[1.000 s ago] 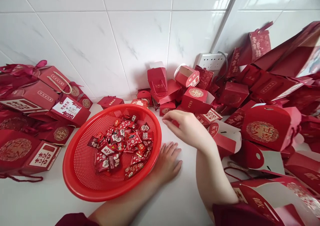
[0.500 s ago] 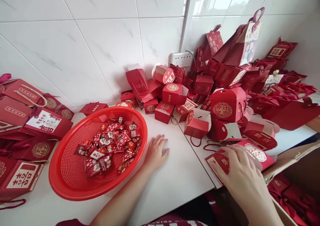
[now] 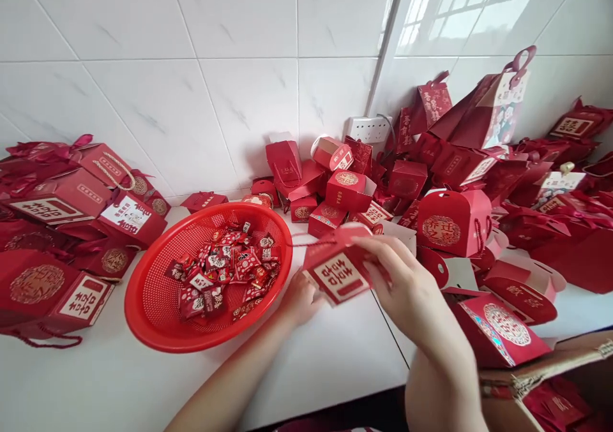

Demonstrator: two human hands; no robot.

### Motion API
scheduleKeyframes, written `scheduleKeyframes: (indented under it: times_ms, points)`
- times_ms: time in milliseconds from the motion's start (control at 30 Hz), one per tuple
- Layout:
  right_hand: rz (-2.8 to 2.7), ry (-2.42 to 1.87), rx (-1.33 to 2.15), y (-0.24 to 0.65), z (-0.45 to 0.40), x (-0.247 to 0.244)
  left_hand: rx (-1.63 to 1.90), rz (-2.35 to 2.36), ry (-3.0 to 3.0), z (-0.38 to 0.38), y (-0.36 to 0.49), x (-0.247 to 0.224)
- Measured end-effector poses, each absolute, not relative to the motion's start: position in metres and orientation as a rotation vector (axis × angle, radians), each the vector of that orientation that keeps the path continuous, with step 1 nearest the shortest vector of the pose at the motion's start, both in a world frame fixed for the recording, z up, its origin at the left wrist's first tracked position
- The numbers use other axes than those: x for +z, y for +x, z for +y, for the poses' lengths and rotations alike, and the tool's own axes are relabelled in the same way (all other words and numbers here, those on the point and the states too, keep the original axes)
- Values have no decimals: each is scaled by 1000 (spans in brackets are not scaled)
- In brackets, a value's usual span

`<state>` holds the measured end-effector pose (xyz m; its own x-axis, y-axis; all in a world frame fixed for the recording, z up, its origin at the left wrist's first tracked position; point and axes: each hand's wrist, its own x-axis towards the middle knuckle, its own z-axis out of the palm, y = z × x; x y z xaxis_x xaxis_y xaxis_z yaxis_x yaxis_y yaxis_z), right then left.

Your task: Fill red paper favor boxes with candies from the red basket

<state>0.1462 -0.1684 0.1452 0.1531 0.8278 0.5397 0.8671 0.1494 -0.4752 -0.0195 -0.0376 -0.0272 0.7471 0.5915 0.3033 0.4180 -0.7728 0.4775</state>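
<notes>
My right hand (image 3: 400, 279) holds a small red box (image 3: 338, 269) with a cream panel and gold-red characters, tilted above the white table, its cord trailing to the left. Behind that box, my left hand (image 3: 301, 298) rests near the basket's right side; its fingers are mostly hidden by the box. A round red plastic basket (image 3: 148, 320) stands on the table left of my hands. Several red wrapped candies (image 3: 225, 263) lie heaped inside it.
Several red boxes (image 3: 347, 186) are piled along the tiled wall (image 3: 249, 87) and to the right. More boxes (image 3: 38, 285) stand at the left. A cardboard carton (image 3: 507, 413) with red items is at the lower right. A socket strip (image 3: 368, 129) is on the wall.
My right hand has lifted the small red box from the right side and moved it left, in front of my left hand. The view has shifted somewhat to the left.
</notes>
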Motion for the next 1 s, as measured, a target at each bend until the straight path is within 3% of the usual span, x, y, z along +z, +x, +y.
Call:
scheduleKeyframes:
  times_ms: [100, 300, 400, 533, 633, 733, 833, 1000]
  points:
    - [-1802, -1612, -117, 145, -125, 147, 614, 795, 2551, -34, -24, -27]
    - [-1926, -1446, -367, 152, -102, 101, 688, 866, 2499, -38, -45, -12]
    - [-1927, -1440, -343, 153, -124, 88, 728, 680, 2569, -58, -54, 19]
    - [-1959, -1457, -224, 146, -162, 89, 1118, 461, 2895, -82, -54, 75]
    - [-1996, -1422, -150, 141, -183, 92, 863, 460, 3087, -83, -49, 100]
    - [-2004, -1371, -40, 141, -195, 92, 617, 442, 3066, -78, -46, 99]
    - [-1887, -1402, 143, 143, -199, 90, 654, 448, 3000, -77, -51, 85]
    - [-1577, -1916, 213, 144, -186, 98, 753, 378, 3008, -84, -62, 75]
